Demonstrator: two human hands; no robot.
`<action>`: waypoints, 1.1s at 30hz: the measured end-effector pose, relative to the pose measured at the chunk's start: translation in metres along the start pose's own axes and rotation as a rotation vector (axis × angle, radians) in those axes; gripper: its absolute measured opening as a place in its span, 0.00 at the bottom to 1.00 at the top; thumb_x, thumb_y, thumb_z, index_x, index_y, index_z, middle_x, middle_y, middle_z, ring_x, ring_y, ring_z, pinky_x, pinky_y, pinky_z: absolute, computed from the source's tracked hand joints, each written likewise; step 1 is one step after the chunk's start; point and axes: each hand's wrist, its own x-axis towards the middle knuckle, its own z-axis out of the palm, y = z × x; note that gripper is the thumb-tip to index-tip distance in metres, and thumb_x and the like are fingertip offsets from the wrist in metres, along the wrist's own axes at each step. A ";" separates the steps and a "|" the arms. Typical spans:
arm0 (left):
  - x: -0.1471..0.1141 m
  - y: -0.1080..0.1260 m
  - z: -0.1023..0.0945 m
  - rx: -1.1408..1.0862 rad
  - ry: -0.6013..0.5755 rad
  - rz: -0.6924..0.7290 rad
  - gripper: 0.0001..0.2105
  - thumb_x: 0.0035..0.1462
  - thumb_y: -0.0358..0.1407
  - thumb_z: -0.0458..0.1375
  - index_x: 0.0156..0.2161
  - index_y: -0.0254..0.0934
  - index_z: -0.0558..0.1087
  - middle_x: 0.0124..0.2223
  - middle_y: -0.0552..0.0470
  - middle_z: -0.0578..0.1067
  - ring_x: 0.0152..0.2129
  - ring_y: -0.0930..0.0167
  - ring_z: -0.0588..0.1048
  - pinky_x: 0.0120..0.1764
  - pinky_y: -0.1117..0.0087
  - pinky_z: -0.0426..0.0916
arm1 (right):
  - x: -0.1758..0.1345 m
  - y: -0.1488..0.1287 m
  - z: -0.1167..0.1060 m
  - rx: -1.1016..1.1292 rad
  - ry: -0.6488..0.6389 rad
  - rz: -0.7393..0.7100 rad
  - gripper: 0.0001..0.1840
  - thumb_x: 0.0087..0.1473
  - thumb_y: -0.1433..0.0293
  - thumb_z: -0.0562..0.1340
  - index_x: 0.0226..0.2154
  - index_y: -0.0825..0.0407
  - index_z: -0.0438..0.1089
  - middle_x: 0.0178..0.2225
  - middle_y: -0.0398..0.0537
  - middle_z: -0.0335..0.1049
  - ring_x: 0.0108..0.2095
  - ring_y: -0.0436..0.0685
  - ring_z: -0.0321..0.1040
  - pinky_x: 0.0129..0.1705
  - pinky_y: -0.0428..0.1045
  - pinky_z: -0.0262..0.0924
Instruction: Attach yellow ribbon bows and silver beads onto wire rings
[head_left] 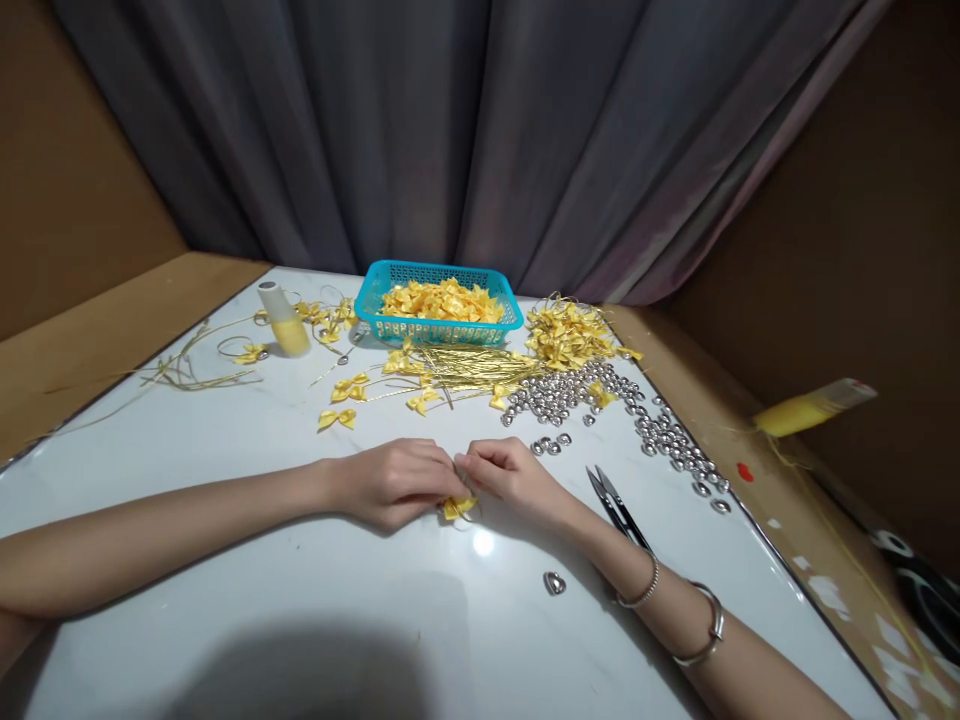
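A yellow ribbon bow (pixel 457 508) with a thin loop of gold cord hangs just under the fingers of my left hand (pixel 405 483), which is closed on it. Beside it, my right hand (pixel 506 470) is in a pinch, its fingertips by the thin cord above the bow; the fingers partly hide what they grip. Under my right forearm lie black-handled thread snips (pixel 619 508), blades pointing away. A single silver heart-shaped bead (pixel 555 583) rests on the white tabletop (pixel 360 610) nearer to me.
Behind my hands stands a blue basket (pixel 439 330) of yellow bows. Around it lie gold cords (pixel 472 367), loose bows (pixel 337 419), a heap of corded bows (pixel 568 333) and silver beads (pixel 555 395). A yellow-and-white bottle (pixel 285 320) stands left. Scissors (pixel 926 600) lie far right.
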 end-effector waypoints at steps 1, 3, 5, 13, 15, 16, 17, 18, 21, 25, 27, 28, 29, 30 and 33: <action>-0.001 -0.001 0.000 -0.002 -0.011 0.011 0.16 0.56 0.23 0.50 0.48 0.35 0.70 0.40 0.40 0.78 0.39 0.64 0.75 0.41 0.63 0.69 | 0.000 0.001 0.000 0.004 -0.010 0.004 0.21 0.49 0.58 0.58 0.14 0.51 0.55 0.14 0.35 0.49 0.19 0.46 0.44 0.23 0.46 0.42; -0.002 -0.004 0.000 0.021 -0.044 0.035 0.16 0.57 0.24 0.50 0.49 0.35 0.70 0.41 0.40 0.78 0.40 0.64 0.75 0.44 0.63 0.69 | 0.001 0.003 -0.001 0.013 -0.034 0.014 0.20 0.50 0.58 0.57 0.15 0.51 0.55 0.14 0.35 0.48 0.19 0.46 0.44 0.22 0.46 0.42; -0.003 -0.006 0.000 0.078 -0.070 0.050 0.14 0.58 0.25 0.50 0.48 0.35 0.71 0.41 0.39 0.77 0.39 0.65 0.75 0.44 0.64 0.70 | 0.002 0.004 -0.002 0.015 -0.055 0.027 0.20 0.50 0.58 0.57 0.15 0.51 0.56 0.15 0.35 0.49 0.19 0.46 0.44 0.22 0.46 0.41; 0.002 -0.001 -0.007 0.331 -0.133 0.065 0.11 0.62 0.27 0.48 0.43 0.36 0.73 0.35 0.43 0.77 0.32 0.67 0.75 0.35 0.66 0.69 | 0.002 0.010 -0.002 -0.045 -0.057 0.029 0.19 0.52 0.61 0.55 0.15 0.50 0.53 0.15 0.35 0.47 0.18 0.46 0.44 0.22 0.46 0.43; 0.003 0.002 -0.007 0.312 -0.115 0.068 0.11 0.61 0.27 0.49 0.42 0.38 0.73 0.35 0.44 0.77 0.32 0.67 0.75 0.35 0.66 0.69 | 0.002 0.011 0.000 -0.099 -0.029 0.022 0.19 0.53 0.62 0.54 0.15 0.50 0.52 0.15 0.36 0.48 0.19 0.47 0.45 0.23 0.46 0.44; 0.003 0.003 -0.007 0.297 -0.115 0.076 0.11 0.60 0.27 0.49 0.41 0.39 0.74 0.36 0.44 0.77 0.32 0.67 0.75 0.35 0.66 0.69 | 0.001 0.011 0.002 -0.134 -0.011 0.018 0.19 0.54 0.63 0.53 0.15 0.50 0.52 0.16 0.36 0.48 0.20 0.47 0.45 0.23 0.46 0.44; 0.003 0.005 -0.007 0.280 -0.119 0.088 0.11 0.59 0.27 0.50 0.40 0.39 0.74 0.37 0.44 0.77 0.32 0.67 0.75 0.34 0.66 0.69 | 0.001 0.011 0.003 -0.176 0.008 0.015 0.19 0.54 0.64 0.53 0.15 0.50 0.52 0.16 0.36 0.48 0.20 0.47 0.45 0.24 0.46 0.44; 0.002 0.005 -0.006 0.262 -0.123 0.102 0.11 0.58 0.27 0.51 0.39 0.40 0.75 0.37 0.45 0.78 0.32 0.66 0.76 0.33 0.66 0.69 | 0.000 0.011 0.005 -0.222 0.025 0.011 0.19 0.55 0.65 0.53 0.15 0.50 0.51 0.16 0.36 0.48 0.20 0.48 0.46 0.24 0.46 0.44; 0.001 0.007 -0.005 0.240 -0.148 0.139 0.11 0.54 0.27 0.52 0.34 0.42 0.76 0.38 0.45 0.78 0.33 0.65 0.76 0.29 0.65 0.69 | -0.004 0.008 0.010 -0.372 0.060 0.000 0.19 0.56 0.68 0.53 0.16 0.50 0.52 0.15 0.37 0.50 0.20 0.48 0.47 0.25 0.46 0.42; 0.001 0.008 -0.004 0.375 -0.168 0.256 0.11 0.52 0.25 0.51 0.30 0.39 0.76 0.36 0.43 0.78 0.30 0.64 0.76 0.24 0.65 0.64 | -0.009 0.006 0.018 -0.559 0.113 0.005 0.17 0.57 0.70 0.51 0.18 0.50 0.53 0.16 0.40 0.54 0.19 0.49 0.48 0.25 0.47 0.39; 0.001 0.009 -0.005 0.470 -0.173 0.295 0.12 0.54 0.25 0.50 0.29 0.38 0.75 0.35 0.43 0.78 0.28 0.65 0.75 0.23 0.65 0.62 | -0.012 0.006 0.023 -0.651 0.153 0.001 0.16 0.58 0.71 0.49 0.20 0.50 0.54 0.17 0.42 0.57 0.19 0.49 0.48 0.25 0.48 0.38; 0.001 0.009 -0.005 0.507 -0.176 0.294 0.12 0.55 0.25 0.49 0.29 0.37 0.75 0.34 0.43 0.78 0.28 0.66 0.75 0.22 0.65 0.61 | -0.014 0.006 0.025 -0.714 0.175 -0.016 0.15 0.58 0.71 0.49 0.21 0.51 0.55 0.18 0.43 0.59 0.18 0.49 0.49 0.24 0.48 0.38; 0.001 0.009 -0.005 0.537 -0.174 0.280 0.13 0.56 0.26 0.49 0.29 0.37 0.75 0.33 0.43 0.78 0.27 0.67 0.74 0.23 0.66 0.61 | -0.015 0.006 0.027 -0.786 0.196 -0.044 0.14 0.58 0.71 0.49 0.21 0.51 0.56 0.18 0.44 0.60 0.18 0.50 0.49 0.24 0.48 0.38; 0.001 0.008 -0.005 0.563 -0.168 0.263 0.13 0.57 0.26 0.48 0.29 0.37 0.74 0.32 0.43 0.77 0.26 0.67 0.73 0.23 0.66 0.62 | -0.017 0.007 0.029 -0.865 0.218 -0.081 0.14 0.58 0.72 0.48 0.22 0.51 0.58 0.19 0.45 0.62 0.17 0.50 0.50 0.23 0.48 0.37; 0.000 0.006 -0.003 0.644 -0.112 0.230 0.15 0.60 0.26 0.45 0.28 0.35 0.72 0.27 0.45 0.74 0.23 0.68 0.69 0.24 0.66 0.62 | -0.023 0.007 0.034 -1.065 0.266 -0.209 0.14 0.58 0.74 0.47 0.24 0.53 0.61 0.19 0.47 0.65 0.16 0.50 0.51 0.21 0.48 0.36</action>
